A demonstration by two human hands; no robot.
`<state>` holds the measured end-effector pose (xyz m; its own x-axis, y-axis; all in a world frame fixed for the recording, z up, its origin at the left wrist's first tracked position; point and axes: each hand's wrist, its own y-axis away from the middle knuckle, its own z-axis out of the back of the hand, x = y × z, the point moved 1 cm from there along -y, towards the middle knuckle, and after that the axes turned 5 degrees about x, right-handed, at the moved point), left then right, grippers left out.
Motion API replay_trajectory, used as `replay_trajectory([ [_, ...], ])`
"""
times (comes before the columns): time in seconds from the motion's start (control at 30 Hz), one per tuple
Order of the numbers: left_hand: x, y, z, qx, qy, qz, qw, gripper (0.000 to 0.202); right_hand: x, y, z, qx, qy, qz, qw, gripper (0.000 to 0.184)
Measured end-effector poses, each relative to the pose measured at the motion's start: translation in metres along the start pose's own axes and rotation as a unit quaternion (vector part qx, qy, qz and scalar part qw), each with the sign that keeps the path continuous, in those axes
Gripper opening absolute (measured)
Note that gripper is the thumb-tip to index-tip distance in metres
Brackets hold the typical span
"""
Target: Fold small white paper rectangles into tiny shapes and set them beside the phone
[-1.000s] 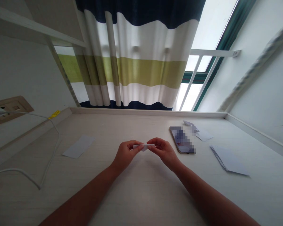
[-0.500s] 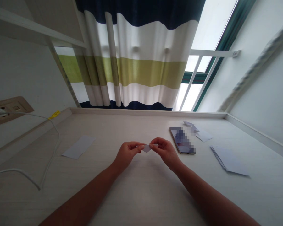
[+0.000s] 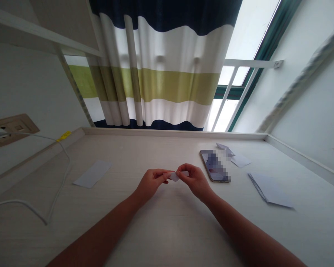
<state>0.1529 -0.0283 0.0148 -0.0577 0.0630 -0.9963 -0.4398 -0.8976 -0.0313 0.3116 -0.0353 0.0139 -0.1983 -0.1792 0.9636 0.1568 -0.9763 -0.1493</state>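
Note:
A small folded piece of white paper (image 3: 176, 175) is pinched between my two hands, above the middle of the pale wood-grain table (image 3: 169, 230). My left hand (image 3: 153, 183) holds its left end between thumb and fingertips. My right hand (image 3: 193, 180) grips the right end, and its fingers hide part of the fold. A smartphone (image 3: 214, 166) with a pixelated screen lies just beyond my right hand, not touching it.
Loose white paper lies around: a folded sheet (image 3: 268, 189) at right, a flat strip (image 3: 93, 173) at left, and small pieces (image 3: 233, 157) behind the smartphone. A white cable (image 3: 66, 167) trails from a wall socket (image 3: 9, 131). A wall and striped curtain (image 3: 156, 78) border the table.
The folded paper has shifted right between my fingers and looks shorter. My hands have drawn slightly closer together.

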Motion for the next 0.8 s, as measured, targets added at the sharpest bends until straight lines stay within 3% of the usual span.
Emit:
replay_trajectory([
  [0.13, -0.0015, -0.0005, 0.0033, -0.023, 0.008, -0.004, 1.000, 0.026, -0.0007, -0.0006, 0.0025, 0.015, -0.074, -0.013, 0.997, 0.019],
  [0.27, -0.0038, -0.0005, 0.0064, -0.051, 0.019, -0.003, 0.999, 0.027, 0.0000, -0.0013, 0.0057, -0.011, -0.117, -0.012, 0.993, 0.020],
  [0.5, -0.0041, 0.0001, 0.0057, -0.031, 0.037, 0.009, 0.999, 0.026, 0.0057, 0.0004, 0.0069, -0.028, -0.150, -0.009, 0.988, 0.013],
  [0.8, -0.0049, 0.0006, 0.0047, -0.008, 0.034, 0.013, 0.999, 0.025, 0.0043, -0.0005, 0.0054, -0.019, -0.134, -0.001, 0.991, 0.018],
])
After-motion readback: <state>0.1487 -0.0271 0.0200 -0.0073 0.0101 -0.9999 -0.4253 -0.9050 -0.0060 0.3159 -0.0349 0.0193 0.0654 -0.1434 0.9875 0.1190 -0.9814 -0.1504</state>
